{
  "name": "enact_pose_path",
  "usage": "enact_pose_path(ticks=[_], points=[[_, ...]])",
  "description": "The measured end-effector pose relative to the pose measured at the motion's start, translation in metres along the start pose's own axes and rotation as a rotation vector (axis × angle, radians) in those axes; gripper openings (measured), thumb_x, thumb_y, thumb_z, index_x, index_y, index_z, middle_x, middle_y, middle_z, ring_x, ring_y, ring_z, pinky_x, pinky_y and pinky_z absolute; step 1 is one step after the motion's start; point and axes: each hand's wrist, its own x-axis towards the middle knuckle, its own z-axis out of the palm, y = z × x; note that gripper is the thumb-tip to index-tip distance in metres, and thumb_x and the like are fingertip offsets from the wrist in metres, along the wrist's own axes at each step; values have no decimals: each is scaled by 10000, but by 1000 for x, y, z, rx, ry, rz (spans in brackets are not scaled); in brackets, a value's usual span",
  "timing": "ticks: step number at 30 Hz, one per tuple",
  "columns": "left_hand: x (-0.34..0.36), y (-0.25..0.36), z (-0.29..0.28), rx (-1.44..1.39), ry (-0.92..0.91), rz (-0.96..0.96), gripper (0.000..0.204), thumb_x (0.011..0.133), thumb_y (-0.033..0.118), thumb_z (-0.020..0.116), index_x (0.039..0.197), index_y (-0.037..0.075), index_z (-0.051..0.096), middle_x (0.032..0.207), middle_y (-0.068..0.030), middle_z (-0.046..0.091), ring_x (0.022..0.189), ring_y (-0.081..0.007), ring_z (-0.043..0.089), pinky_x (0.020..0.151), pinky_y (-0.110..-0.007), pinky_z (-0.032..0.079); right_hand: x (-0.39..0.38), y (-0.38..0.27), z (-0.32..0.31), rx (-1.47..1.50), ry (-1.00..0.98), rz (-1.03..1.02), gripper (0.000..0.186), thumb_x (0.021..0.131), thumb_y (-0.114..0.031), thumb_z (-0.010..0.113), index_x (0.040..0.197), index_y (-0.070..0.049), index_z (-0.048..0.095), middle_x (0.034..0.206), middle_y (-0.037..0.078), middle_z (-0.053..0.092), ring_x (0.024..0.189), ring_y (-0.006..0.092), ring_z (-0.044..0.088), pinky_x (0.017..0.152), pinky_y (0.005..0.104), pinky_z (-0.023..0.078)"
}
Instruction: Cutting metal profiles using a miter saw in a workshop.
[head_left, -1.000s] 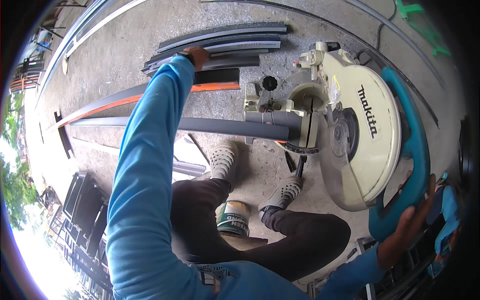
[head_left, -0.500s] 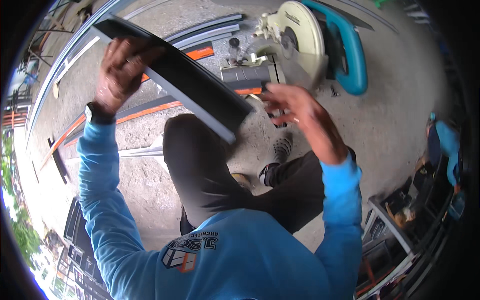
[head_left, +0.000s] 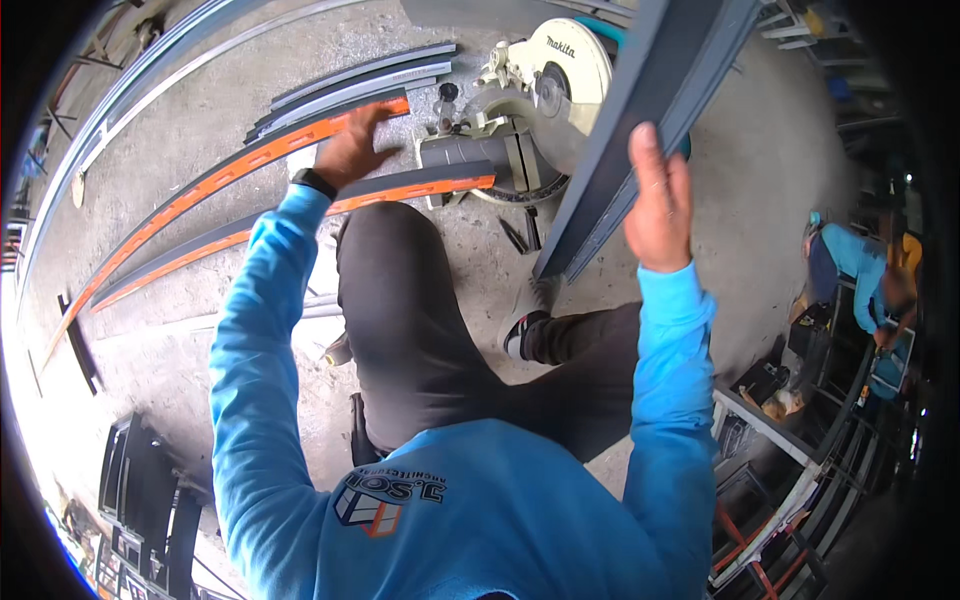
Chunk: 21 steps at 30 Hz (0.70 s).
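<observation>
A long dark grey metal profile [head_left: 640, 110] rises steeply at the right of the saw, its lower end near my shoe. My right hand [head_left: 662, 205] holds it against its near side, fingers fairly straight; part of the grip is hidden. My left hand [head_left: 352, 152] is open and empty, fingers apart, just over an orange-faced grey strip [head_left: 265, 150]. A second orange-faced strip [head_left: 440, 184] extends onto the saw's base. The mitre saw [head_left: 560, 85], with a cream guard and teal parts, stands on the floor between my hands, partly covered by the profile.
Several grey lengths [head_left: 370, 75] lie behind the strips, and long pale rails [head_left: 120, 110] curve along the far left. A metal rack [head_left: 770, 430] with frame pieces stands at right. Beyond it, another person in a blue sleeve [head_left: 855, 260] bends over. Dark frames [head_left: 140, 490] stand lower left.
The profile has gone from my left hand to my right and swung from across my knee to steeply upright at right. My left hand has opened and moved right. The second strip shows more fully.
</observation>
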Motion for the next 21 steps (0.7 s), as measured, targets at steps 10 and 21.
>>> enact_pose_path(ticks=[10,21], points=[[-26,4,55,-26,-680,-355,547,759,380,802,1211,127,625,1128,-149,692,1082,-354,656,938,-468,507,-30,155,-23,-572,-167,-78,370,966,-325,635,1041,11,499,861,203,580,791,378,589,720,445,474],[-32,125,-178,-88,-287,-40,733,696,445,883,1164,-63,635,1004,-205,701,949,-334,699,840,-384,559,-17,82,1,-150,-138,-336,538,1002,-351,580,1349,24,411,1286,156,494,1161,260,504,1000,385,404]])
